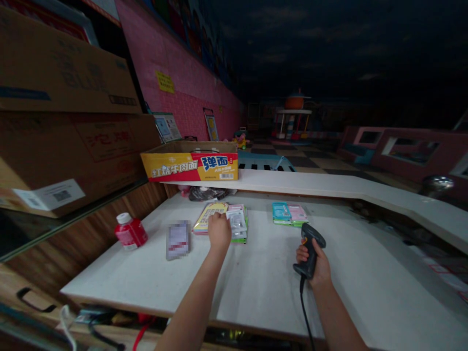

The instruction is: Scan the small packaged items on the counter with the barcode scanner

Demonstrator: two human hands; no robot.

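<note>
My right hand (317, 261) is wrapped around the grip of a black barcode scanner (309, 251), whose cable runs down over the table's front edge. My left hand (219, 231) is closed, with its fingertips at the left edge of a silvery white packet (237, 222); the curled fingers partly hide the grip. Under and behind that packet lie pink and green packets (241, 239). A yellow packet (208, 214) rests just left of my left hand. Beyond the scanner lies a group of blue, pink and green packets (285, 213).
On the white table (256, 287) stand a red bottle (130, 231) with a white cap and a blurred flat phone-like object (178, 240). A yellow and red carton (192, 165) sits on the raised back ledge (292, 181). Large cardboard boxes (73, 151) are stacked at left.
</note>
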